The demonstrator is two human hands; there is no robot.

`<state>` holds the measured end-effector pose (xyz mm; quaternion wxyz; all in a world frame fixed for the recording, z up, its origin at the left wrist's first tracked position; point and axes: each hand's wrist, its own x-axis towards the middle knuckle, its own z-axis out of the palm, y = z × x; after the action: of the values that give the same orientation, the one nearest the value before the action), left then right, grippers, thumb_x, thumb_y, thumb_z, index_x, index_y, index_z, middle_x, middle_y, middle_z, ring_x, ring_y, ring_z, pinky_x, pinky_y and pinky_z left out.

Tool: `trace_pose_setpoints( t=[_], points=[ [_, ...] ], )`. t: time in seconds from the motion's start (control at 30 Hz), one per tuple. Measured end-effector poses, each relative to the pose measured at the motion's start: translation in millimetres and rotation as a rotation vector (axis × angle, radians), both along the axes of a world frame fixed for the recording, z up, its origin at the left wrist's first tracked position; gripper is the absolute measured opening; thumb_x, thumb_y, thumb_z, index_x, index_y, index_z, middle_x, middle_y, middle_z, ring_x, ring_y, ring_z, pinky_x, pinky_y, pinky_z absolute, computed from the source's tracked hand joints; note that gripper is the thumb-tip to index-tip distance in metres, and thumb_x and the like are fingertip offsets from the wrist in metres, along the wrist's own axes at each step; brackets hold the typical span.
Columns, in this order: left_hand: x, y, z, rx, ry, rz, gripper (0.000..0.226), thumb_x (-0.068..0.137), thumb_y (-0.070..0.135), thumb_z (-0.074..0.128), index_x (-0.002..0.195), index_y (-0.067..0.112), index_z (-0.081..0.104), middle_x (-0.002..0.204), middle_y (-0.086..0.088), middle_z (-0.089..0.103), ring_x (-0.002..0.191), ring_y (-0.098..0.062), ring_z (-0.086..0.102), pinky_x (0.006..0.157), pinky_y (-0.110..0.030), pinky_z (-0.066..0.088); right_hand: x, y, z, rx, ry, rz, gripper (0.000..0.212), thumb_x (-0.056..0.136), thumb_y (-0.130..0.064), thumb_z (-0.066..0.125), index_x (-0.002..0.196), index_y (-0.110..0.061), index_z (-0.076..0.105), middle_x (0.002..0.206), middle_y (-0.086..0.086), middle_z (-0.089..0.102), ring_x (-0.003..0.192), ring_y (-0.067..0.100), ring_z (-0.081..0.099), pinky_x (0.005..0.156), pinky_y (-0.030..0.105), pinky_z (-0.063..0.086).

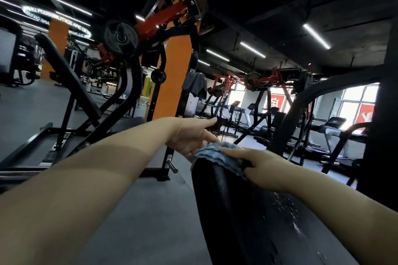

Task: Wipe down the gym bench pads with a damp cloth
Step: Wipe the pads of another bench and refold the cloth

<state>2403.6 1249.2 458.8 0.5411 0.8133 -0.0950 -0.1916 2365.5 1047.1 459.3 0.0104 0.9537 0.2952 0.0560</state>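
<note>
Both arms outstretched, right hand point(261, 165) flat on cloth point(217, 155)

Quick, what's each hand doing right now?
Left hand: open, fingers straight, touching the blue cloth.
Right hand: open, pressing the cloth onto the black bench pad.

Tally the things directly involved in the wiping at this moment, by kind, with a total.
Hands: 2, the left hand and the right hand, both on the cloth
Cloth: 1, the blue cloth lying over the far end of the pad
Bench pad: 1, the black pad, with droplets showing on its surface
Total: 4
</note>
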Motion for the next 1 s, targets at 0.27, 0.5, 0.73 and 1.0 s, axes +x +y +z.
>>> trace_pose_setpoints(
  t=[0.27,0.5,0.73,1.0],
  points=[
    [-21,23,-42,-0.295,-0.085,0.082,0.072,0.094,0.062,0.008,0.125,0.017,0.055,0.118,-0.018,0.059,0.094,-0.023,0.061,0.071,-0.029,0.051,-16,17,-10,0.022,-0.017,0.039,0.069,0.092,-0.011,0.034,0.138,-0.061,0.020,0.154,-0.010,0.024,0.130,0.017,0.039,0.097,0.022,0.035],
    [-44,18,-67,-0.481,-0.203,0.156,0.065,0.096,0.057,0.011,0.110,0.017,0.060,0.120,-0.015,0.059,0.093,-0.021,0.062,0.071,-0.026,0.051,-36,25,-19,0.000,-0.094,0.078,0.071,0.089,-0.006,0.034,0.139,-0.056,0.026,0.157,-0.012,0.018,0.136,0.015,0.033,0.105,0.023,0.032],
    [-73,-5,-100,-0.639,-0.410,0.328,0.051,0.099,0.046,0.019,0.103,0.022,0.063,0.115,-0.005,0.062,0.100,-0.017,0.061,0.080,-0.026,0.050,-54,26,-46,0.137,-0.183,0.123,0.057,0.091,-0.013,0.041,0.135,-0.048,0.042,0.154,-0.019,0.023,0.130,0.016,0.041,0.103,0.027,0.037],
    [-106,-40,-128,-0.556,-0.587,0.473,0.044,0.101,0.037,0.026,0.111,0.014,0.062,0.111,-0.008,0.065,0.096,-0.012,0.062,0.083,-0.026,0.050,-88,10,-64,0.209,-0.181,0.087,0.059,0.084,-0.008,0.042,0.131,-0.042,0.052,0.150,-0.015,0.033,0.132,0.018,0.040,0.108,0.028,0.031]
  ],
)
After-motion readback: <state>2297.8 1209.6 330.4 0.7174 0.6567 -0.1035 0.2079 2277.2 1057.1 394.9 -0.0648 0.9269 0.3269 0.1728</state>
